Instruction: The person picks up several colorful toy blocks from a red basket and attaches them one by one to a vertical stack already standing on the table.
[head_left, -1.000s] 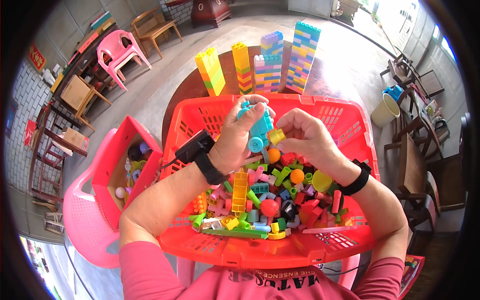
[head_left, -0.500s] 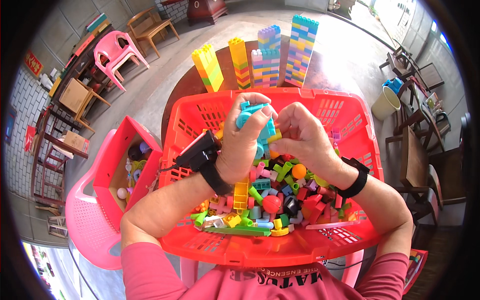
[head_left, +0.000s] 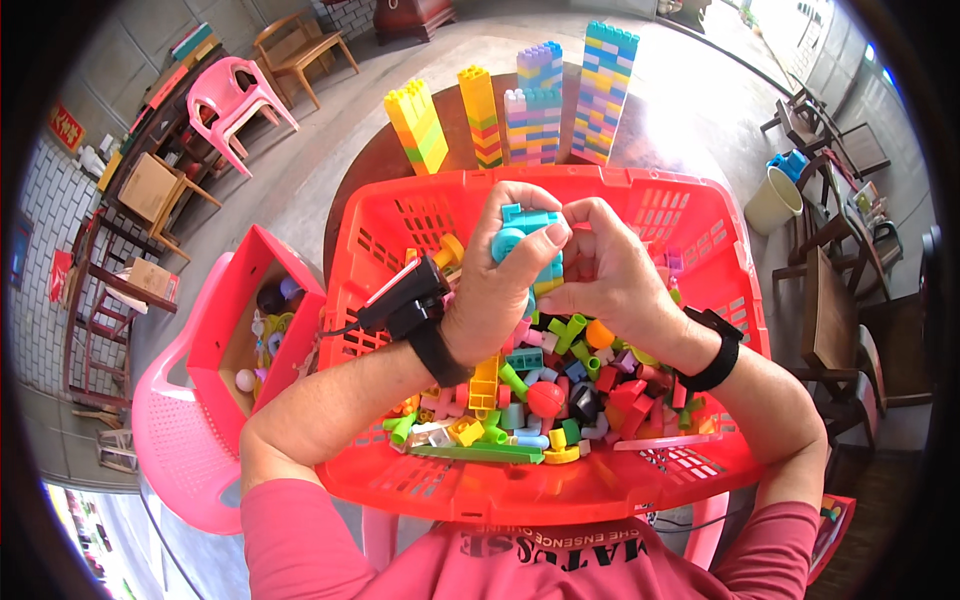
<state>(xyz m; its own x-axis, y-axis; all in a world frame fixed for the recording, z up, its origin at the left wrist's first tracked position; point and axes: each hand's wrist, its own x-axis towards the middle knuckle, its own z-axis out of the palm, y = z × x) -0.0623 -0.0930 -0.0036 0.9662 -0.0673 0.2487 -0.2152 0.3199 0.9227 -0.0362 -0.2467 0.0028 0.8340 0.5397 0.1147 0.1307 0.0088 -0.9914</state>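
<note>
Above the red basket, my left hand is closed round a teal toy-brick piece with round, wheel-like parts. Its thumb lies across the front of the piece. My right hand meets it from the right, fingers curled and thumb bent in. By the right thumb tip, at the lower end of the teal piece, shows a small yellow block. My fingers partly hide both pieces. Below the hands lies a heap of loose toy pieces, with a red ball, an orange ball and a yellow brick strip.
Behind the basket, brick towers stand on a round brown table: a yellow-green one, a yellow-red one, and pastel and blue ones. At left, a pink chair bears a red box of toys. A pale bucket stands right.
Both hands have shifted slightly to the right with the teal piece. My right hand has drawn closer, its fingers now against the piece, and the yellow block sits lower beside it.
</note>
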